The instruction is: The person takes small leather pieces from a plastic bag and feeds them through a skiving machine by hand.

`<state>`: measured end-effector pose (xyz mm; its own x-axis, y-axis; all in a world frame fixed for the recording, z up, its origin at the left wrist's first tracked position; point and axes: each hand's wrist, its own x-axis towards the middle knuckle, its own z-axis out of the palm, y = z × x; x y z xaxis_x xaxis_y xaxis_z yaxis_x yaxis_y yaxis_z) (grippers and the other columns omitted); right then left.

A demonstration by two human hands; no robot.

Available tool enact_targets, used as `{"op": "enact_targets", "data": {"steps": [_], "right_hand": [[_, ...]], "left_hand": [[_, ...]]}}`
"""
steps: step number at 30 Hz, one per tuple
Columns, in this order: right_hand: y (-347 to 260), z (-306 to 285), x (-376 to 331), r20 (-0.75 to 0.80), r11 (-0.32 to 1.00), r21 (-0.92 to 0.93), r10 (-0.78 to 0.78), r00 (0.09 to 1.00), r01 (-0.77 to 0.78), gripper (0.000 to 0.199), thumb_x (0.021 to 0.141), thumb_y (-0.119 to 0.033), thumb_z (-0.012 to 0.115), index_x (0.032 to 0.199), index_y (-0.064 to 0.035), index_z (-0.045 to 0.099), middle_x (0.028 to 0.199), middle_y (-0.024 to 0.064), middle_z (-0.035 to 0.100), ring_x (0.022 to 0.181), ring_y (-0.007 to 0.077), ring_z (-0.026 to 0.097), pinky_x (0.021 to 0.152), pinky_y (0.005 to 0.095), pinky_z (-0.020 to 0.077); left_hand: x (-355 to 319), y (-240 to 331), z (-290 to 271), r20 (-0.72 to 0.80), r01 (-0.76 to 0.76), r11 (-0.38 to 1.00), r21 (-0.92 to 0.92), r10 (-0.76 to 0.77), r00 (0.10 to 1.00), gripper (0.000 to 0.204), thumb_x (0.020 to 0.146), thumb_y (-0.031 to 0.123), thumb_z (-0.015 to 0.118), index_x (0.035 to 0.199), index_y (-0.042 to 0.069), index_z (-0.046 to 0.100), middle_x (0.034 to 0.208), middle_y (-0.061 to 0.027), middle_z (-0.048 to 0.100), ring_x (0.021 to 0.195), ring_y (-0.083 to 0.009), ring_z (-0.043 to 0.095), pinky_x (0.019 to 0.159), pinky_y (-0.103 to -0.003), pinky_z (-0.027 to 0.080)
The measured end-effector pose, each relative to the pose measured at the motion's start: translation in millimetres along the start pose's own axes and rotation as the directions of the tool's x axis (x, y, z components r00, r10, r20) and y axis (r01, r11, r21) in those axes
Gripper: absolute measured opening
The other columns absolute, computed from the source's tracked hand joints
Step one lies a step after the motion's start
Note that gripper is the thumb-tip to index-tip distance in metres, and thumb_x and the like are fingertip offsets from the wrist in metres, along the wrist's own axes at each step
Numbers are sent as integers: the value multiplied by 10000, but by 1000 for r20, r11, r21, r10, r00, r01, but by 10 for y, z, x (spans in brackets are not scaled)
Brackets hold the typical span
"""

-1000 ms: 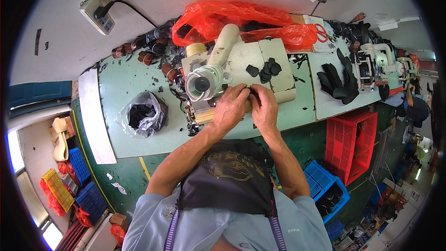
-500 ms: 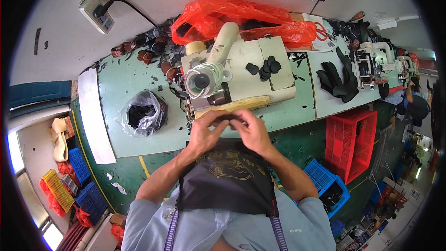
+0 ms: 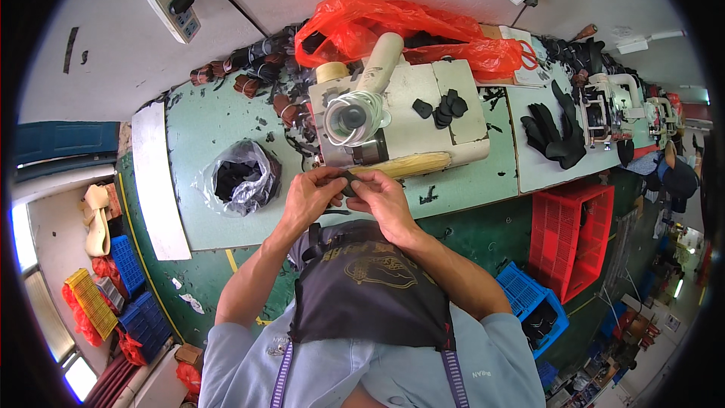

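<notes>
Dark piece (image 3: pixel 348 184) between both grips (image 3: pixel 305 198) (image 3: pixel 384 202), open tabletop edge (image 3: pixel 472 193) rightward

The left hand (image 3: pixel 307 198) and right hand (image 3: pixel 384 201) cover most of the small dark piece (image 3: pixel 348 185), so its outline escapes me. Folds of the red plastic bag (image 3: pixel 438 21) mask much of its inside. The blue shirt (image 3: pixel 340 366) is cut off below; the far co-worker (image 3: pixel 676 180) is too small to read clearly
</notes>
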<state>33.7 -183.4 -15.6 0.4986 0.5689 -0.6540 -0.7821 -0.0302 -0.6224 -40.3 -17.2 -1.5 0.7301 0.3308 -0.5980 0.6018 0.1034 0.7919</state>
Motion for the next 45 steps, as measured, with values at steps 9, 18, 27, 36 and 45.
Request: {"op": "enact_targets", "data": {"steps": [9,18,27,36,45], "right_hand": [[-32,130,7,-31,995,94,25,999,-22,259,1009,-104,613,1235,21,605,1068,99,667,906,162,694,872,287,605],[-23,161,79,-108,992,127,16,994,-3,220,1005,-90,608,1142,82,610,986,136,707,866,179,732,804,263,621],[-55,199,157,-195,995,99,24,981,-5,192,984,-108,646,1030,73,599,918,150,696,793,205,738,748,278,632],[-83,190,160,-204,996,79,-29,979,46,124,1005,-102,606,1001,11,554,935,111,675,822,214,739,783,309,640],[6,243,217,-212,997,21,-74,974,80,139,998,-80,613,969,-2,502,913,140,678,818,226,741,764,319,643]], "left_hand": [[117,13,-33,-29,-5,995,97,8,1000,338,888,197,705,1120,-48,713,828,-103,757,651,-125,707,593,-271,547],[216,158,2,-40,18,980,198,-10,999,294,902,165,705,1084,-65,716,811,-106,744,629,-135,706,568,-261,563],[308,137,6,-69,14,964,265,5,998,296,890,186,715,1042,-67,734,772,-115,743,617,-160,726,571,-284,589],[281,195,-2,-9,13,988,151,-12,1000,322,883,207,696,1074,-50,726,848,-144,764,697,-186,755,634,-304,599],[338,191,-36,-69,30,952,306,-9,998,278,877,215,693,993,-33,745,809,-137,762,676,-193,754,636,-304,590]]}}
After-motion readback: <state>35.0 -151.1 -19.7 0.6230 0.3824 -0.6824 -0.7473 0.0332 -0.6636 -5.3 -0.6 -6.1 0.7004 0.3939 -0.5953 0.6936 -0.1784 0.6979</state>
